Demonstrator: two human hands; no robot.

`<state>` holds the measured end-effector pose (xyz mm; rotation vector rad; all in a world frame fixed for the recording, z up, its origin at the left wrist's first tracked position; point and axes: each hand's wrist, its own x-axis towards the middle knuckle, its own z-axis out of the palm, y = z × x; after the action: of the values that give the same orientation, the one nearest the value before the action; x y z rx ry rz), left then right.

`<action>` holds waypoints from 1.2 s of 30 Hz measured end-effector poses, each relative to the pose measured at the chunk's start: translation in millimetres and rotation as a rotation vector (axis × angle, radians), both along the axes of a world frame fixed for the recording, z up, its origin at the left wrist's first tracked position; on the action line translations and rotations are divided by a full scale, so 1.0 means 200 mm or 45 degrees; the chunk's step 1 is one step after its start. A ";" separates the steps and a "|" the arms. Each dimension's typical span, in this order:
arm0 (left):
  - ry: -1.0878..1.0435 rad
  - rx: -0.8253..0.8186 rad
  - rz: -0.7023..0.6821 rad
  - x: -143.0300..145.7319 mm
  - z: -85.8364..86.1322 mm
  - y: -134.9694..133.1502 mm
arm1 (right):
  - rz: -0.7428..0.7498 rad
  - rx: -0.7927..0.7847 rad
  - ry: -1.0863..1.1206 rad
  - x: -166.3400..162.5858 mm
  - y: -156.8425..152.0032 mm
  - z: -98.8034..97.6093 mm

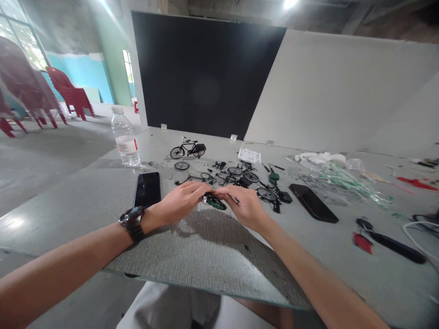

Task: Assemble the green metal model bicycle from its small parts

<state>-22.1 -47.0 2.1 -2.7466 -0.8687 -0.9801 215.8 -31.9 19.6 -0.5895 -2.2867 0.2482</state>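
The left hand [180, 204] and right hand [244, 206] come together at the fingertips, pinching a small green-and-black model bicycle part [214, 202] over a woven mat [192, 246]. An assembled black miniature bicycle [188, 148] stands near 12 o'clock, and loose wheels and parts [236, 176] lie from 12 to 2 o'clock. A black smartphone [147, 189] lies at 9 o'clock, a second smartphone [313, 203] at 3 o'clock, and a plastic water bottle [125, 139] stands at 10 o'clock.
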 end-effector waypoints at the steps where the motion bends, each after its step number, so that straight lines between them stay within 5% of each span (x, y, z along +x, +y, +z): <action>1: -0.002 -0.006 0.000 0.00 0.00 0.00 | -0.005 0.004 -0.006 0.00 0.00 0.00; 23: 0.227 0.146 0.069 0.00 0.03 0.01 | -0.165 0.211 -0.435 -0.01 -0.02 0.02; 28: 0.148 0.072 0.084 0.00 0.02 0.02 | -0.216 0.078 -0.246 0.00 -0.01 0.02; 32: -0.095 -0.068 0.107 0.01 0.02 0.00 | -0.324 0.334 0.098 -0.01 -0.02 0.03; 36: -0.318 -0.148 0.110 0.04 0.01 -0.01 | -0.324 0.549 0.043 -0.05 -0.05 0.02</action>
<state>-14.6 -49.7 3.4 -2.6903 -1.1038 -1.3150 205.6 -42.5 23.4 -0.6315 -2.1140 -0.3475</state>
